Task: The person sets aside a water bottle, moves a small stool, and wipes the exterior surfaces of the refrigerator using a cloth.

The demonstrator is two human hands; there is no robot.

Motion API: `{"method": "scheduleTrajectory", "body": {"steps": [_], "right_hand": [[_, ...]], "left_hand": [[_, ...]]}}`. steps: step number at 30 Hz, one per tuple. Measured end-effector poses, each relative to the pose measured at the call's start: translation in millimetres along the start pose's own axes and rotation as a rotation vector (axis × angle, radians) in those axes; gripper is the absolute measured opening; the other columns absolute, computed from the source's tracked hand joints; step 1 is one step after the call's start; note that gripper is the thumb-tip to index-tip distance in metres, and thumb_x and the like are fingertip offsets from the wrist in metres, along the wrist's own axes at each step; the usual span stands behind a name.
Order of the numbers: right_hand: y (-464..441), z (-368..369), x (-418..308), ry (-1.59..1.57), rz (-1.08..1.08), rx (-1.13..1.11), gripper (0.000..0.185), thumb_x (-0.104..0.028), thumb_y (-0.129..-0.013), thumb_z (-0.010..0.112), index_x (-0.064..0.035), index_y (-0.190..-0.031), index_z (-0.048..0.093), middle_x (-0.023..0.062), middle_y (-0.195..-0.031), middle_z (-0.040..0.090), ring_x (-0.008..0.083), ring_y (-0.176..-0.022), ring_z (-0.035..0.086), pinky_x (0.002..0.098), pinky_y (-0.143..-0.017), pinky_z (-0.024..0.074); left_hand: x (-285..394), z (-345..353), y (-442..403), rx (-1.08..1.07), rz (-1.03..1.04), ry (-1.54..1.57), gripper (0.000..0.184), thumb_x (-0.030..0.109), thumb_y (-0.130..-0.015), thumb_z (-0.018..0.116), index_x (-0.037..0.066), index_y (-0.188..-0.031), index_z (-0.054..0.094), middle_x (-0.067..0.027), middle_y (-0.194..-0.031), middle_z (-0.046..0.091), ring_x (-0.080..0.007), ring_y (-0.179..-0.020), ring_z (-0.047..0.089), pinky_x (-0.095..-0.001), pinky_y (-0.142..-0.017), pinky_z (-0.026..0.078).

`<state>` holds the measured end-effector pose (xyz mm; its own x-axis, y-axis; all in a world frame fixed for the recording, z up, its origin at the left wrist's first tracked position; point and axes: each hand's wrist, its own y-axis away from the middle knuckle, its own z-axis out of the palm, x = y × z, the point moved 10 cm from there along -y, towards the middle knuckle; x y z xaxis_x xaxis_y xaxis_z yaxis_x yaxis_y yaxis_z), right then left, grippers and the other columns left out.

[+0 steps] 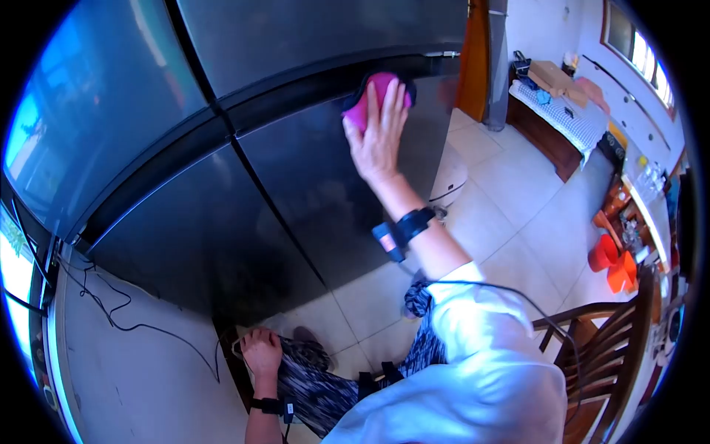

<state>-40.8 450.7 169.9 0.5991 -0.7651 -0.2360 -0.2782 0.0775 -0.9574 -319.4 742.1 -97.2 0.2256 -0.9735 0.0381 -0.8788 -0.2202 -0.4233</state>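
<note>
My right hand (381, 133) presses a pink cloth (381, 85) with a dark edge against the dark, glossy refrigerator (310, 177). Its fingers point up and lie stretched over the cloth, just below the dark horizontal band between the upper and lower doors. Low on the left, my left hand (261, 352) rests by the knee of my patterned trousers (318, 385). The fingers of that hand are slightly bent and apart, with no object visible in them. Both wrists carry black straps with small devices.
A wooden chair (603, 348) stands close at the right. Farther back are orange-red buckets (621, 274), a cluttered shelf (643, 196) and a bed (566, 122) with a cardboard box (551, 76). A loose black cable (148, 326) hangs along the left wall. Another cable crosses my right sleeve.
</note>
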Motion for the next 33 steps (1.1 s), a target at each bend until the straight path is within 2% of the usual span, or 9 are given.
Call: {"method": "scheduleTrajectory", "body": {"steps": [4, 9, 12, 14, 17, 22, 24, 28, 33], "right_hand": [[123.7, 40.4, -40.8, -0.116, 0.115, -0.195, 0.072, -0.041, -0.09, 0.057, -0.0067, -0.148, 0.029, 0.0322, -0.153, 0.009, 0.0531, -0.141, 0.01, 0.0643, -0.11, 0.0146], [242.1, 60.6, -60.1, -0.149, 0.191, -0.495, 0.073, -0.033, -0.087, 0.063, -0.0097, -0.148, 0.031, 0.0297, -0.153, 0.016, 0.0486, -0.141, 0.015, 0.0605, -0.112, 0.0168], [231.0, 50.9, -35.2, -0.204, 0.189, -0.439, 0.074, -0.028, -0.086, 0.063, -0.0081, -0.149, 0.028, 0.0286, -0.153, 0.016, 0.0486, -0.141, 0.014, 0.0595, -0.112, 0.0172], [186.8, 35.6, 12.1, -0.111, 0.292, -0.204, 0.077, -0.025, -0.087, 0.06, -0.0038, -0.15, 0.021, 0.0305, -0.154, 0.011, 0.0489, -0.142, 0.012, 0.0589, -0.113, 0.0143], [86.5, 6.6, 82.2, -0.018, 0.366, 0.022, 0.071, -0.039, -0.095, 0.047, -0.0053, -0.151, 0.02, 0.0329, -0.153, 0.009, 0.0497, -0.142, 0.012, 0.06, -0.112, 0.0149], [-26.5, -20.1, 135.2, 0.052, 0.26, 0.147, 0.066, -0.041, -0.096, 0.046, -0.0114, -0.151, 0.024, 0.0284, -0.155, 0.012, 0.0461, -0.143, 0.015, 0.0591, -0.112, 0.016], [-16.6, -17.4, 142.2, 0.03, 0.242, 0.195, 0.065, -0.041, -0.096, 0.046, -0.0122, -0.151, 0.026, 0.0287, -0.155, 0.012, 0.045, -0.143, 0.014, 0.0578, -0.113, 0.0152], [75.5, 3.8, 156.7, -0.074, 0.524, 0.259, 0.069, -0.045, -0.098, 0.041, -0.0045, -0.15, 0.023, 0.0312, -0.154, 0.012, 0.0457, -0.143, 0.012, 0.054, -0.115, 0.0126], [235.2, 44.2, 119.0, -0.132, 0.833, 0.119, 0.071, -0.044, -0.098, 0.042, 0.0004, -0.149, 0.02, 0.0326, -0.153, 0.013, 0.0461, -0.142, 0.016, 0.0506, -0.115, 0.0149]], "left_hand": [[4.0, 4.2, -5.2, -0.019, -0.02, 0.006, 0.015, 0.018, -0.081, 0.059, 0.007, -0.075, 0.068, -0.0099, -0.086, 0.066, -0.0304, -0.088, 0.06, -0.0444, -0.083, 0.047], [10.0, 6.8, -8.7, -0.018, -0.026, -0.006, 0.016, 0.019, -0.08, 0.059, 0.007, -0.072, 0.067, -0.0091, -0.086, 0.066, -0.0306, -0.088, 0.061, -0.0452, -0.081, 0.048], [10.1, 6.3, -5.3, -0.03, -0.014, -0.009, 0.015, 0.019, -0.081, 0.059, 0.007, -0.074, 0.067, -0.0087, -0.087, 0.066, -0.0305, -0.089, 0.06, -0.0453, -0.082, 0.048], [13.8, 1.1, -3.1, -0.017, 0.015, -0.042, 0.015, 0.02, -0.081, 0.061, 0.007, -0.082, 0.069, -0.0082, -0.092, 0.068, -0.0294, -0.091, 0.061, -0.042, -0.084, 0.048], [9.4, -3.3, 1.9, 0.007, 0.002, -0.038, 0.014, 0.018, -0.082, 0.061, 0.007, -0.083, 0.069, -0.0083, -0.093, 0.067, -0.0293, -0.093, 0.06, -0.0424, -0.085, 0.047], [2.8, 3.9, -1.2, -0.076, -0.018, -0.044, 0.015, 0.018, -0.083, 0.061, 0.006, -0.086, 0.069, -0.0094, -0.094, 0.067, -0.0305, -0.095, 0.059, -0.0425, -0.087, 0.047], [5.0, -1.8, 1.2, 0.028, 0.041, -0.056, 0.013, 0.018, -0.081, 0.061, 0.007, -0.08, 0.067, -0.0084, -0.09, 0.065, -0.0305, -0.089, 0.059, -0.0458, -0.085, 0.047], [9.0, 0.8, -2.2, 0.005, 0.032, -0.123, 0.013, 0.018, -0.081, 0.06, 0.007, -0.08, 0.067, -0.0084, -0.089, 0.065, -0.0308, -0.087, 0.059, -0.0446, -0.083, 0.048], [13.8, 2.6, -9.3, 0.016, 0.047, -0.09, 0.013, 0.018, -0.082, 0.06, 0.008, -0.078, 0.066, -0.0085, -0.085, 0.065, -0.0299, -0.084, 0.06, -0.0437, -0.08, 0.048]]}}
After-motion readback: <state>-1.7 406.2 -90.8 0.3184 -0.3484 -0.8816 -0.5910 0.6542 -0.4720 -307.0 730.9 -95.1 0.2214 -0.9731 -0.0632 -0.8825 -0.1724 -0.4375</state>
